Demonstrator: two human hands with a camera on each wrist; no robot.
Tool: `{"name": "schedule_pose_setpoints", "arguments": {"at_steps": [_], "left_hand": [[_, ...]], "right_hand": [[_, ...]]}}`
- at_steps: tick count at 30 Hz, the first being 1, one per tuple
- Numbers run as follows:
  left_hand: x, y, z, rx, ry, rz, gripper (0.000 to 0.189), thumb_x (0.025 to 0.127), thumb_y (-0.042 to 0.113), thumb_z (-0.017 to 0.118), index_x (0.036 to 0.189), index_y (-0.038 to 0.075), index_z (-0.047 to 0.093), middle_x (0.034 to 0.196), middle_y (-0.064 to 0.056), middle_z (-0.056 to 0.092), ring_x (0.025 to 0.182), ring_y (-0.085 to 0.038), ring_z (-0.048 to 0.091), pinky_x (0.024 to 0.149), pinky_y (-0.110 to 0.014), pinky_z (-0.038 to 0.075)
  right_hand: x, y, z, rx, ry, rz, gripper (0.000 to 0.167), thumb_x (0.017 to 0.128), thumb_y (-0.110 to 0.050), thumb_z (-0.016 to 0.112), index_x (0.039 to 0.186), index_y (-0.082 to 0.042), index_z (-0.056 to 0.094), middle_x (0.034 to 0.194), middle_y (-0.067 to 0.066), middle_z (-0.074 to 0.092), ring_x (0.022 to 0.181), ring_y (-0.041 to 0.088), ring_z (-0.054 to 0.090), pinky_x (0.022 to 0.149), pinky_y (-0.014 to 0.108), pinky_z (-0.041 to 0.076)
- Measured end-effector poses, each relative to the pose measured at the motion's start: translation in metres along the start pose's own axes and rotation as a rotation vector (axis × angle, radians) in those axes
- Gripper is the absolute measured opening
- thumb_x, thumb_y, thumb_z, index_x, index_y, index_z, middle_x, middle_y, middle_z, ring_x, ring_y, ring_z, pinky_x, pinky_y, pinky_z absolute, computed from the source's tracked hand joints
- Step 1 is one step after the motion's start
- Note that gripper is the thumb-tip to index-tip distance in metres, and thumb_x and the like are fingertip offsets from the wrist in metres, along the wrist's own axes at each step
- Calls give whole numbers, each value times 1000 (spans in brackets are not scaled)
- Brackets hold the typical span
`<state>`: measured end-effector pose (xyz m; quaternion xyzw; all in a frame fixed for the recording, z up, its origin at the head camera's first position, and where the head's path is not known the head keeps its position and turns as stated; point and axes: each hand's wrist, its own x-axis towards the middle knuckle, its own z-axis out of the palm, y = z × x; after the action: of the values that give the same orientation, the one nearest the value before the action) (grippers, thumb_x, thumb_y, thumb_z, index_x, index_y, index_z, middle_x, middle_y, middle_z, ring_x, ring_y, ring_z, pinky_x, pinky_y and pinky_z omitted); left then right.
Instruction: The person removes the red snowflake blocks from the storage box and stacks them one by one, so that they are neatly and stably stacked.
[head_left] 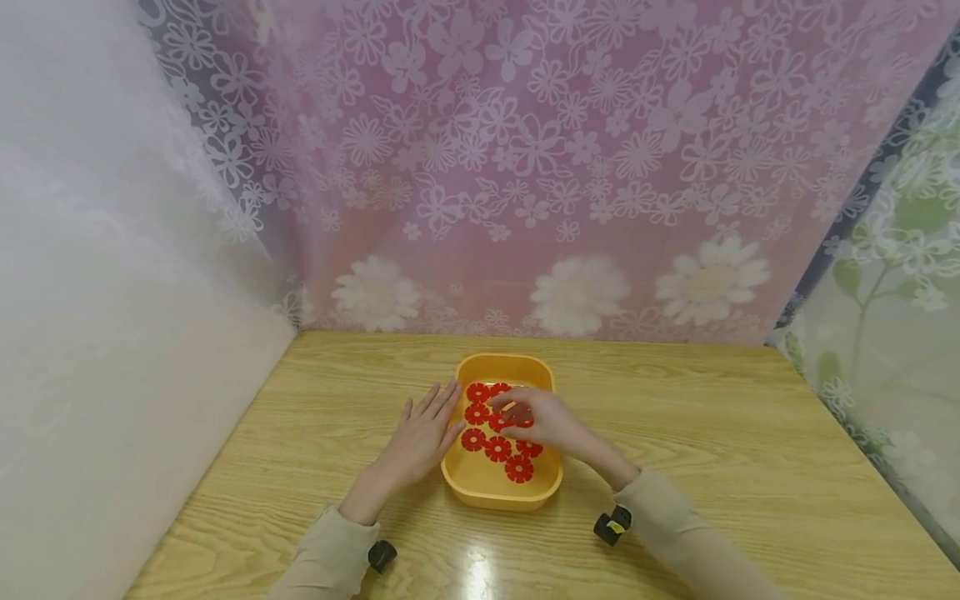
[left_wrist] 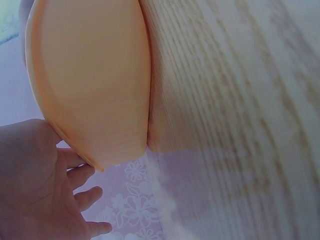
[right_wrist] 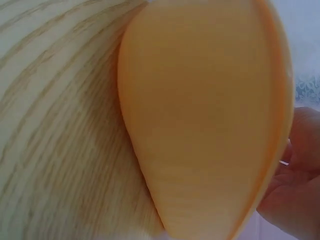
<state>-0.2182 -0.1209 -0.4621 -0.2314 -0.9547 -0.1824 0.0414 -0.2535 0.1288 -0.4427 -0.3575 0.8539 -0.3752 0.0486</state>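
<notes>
A yellow-orange plastic tub (head_left: pixel 501 502) stands on the wooden table, with several red flower-shaped discs (head_left: pixel 519 468) lying on its floor. At the tub's left rim, my left hand (head_left: pixel 415 443) rests with fingers stretched out; the left wrist view shows this hand (left_wrist: pixel 30 175) against the edge with its fingers spread loosely. My right hand (head_left: pixel 553 422) reaches over the right rim, its fingers bent loosely above the discs and hiding some of them. In the right wrist view the tub wall (right_wrist: pixel 200 115) covers most of the right hand (right_wrist: pixel 297 180).
The wood-grain table (head_left: pixel 712 433) spreads around the tub. A pink flowered cloth (head_left: pixel 480 167) hangs behind it, and a white surface (head_left: pixel 135 275) rises on the left. Dark wrist devices (head_left: pixel 612 525) sit at both cuffs.
</notes>
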Motion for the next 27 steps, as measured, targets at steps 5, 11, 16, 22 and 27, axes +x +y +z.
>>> {"name": "schedule_pose_setpoints", "arguments": {"at_steps": [5,11,16,22,27], "left_hand": [[0,0,1,1,4,2,60,110,33,45,161,7,28,167,-10,24,154,-35,20,116,-70,18],[0,1,1,11,3,0,59,110,32,45,160,6,29,167,-11,25,154,-36,20,116,-70,19],[0,1,2,17,7,0,59,109,32,46,160,5,30,167,-11,26,153,-36,21,116,-70,20],[0,2,2,17,12,-3,59,109,32,46,159,6,31,166,-10,26,153,-36,21,116,-69,20],[-1,2,2,22,22,1,58,109,32,46,160,6,31,166,-11,27,153,-36,21,116,-69,20]], "right_hand": [[4,-6,9,-72,-38,31,39,86,-4,80,123,1,67,115,17,71,98,31,72,84,41,60],[9,-11,14,-211,-92,73,37,82,-9,85,116,-1,71,107,11,73,92,24,70,79,32,59],[11,-10,19,-280,-147,91,40,80,-13,88,114,1,71,103,9,72,87,20,66,77,30,56],[11,-9,23,-353,-168,101,41,77,-14,90,110,0,72,101,6,69,83,17,60,77,32,54],[11,-9,25,-411,-178,102,37,76,-15,91,104,-1,72,95,4,65,79,15,55,75,31,52]]}}
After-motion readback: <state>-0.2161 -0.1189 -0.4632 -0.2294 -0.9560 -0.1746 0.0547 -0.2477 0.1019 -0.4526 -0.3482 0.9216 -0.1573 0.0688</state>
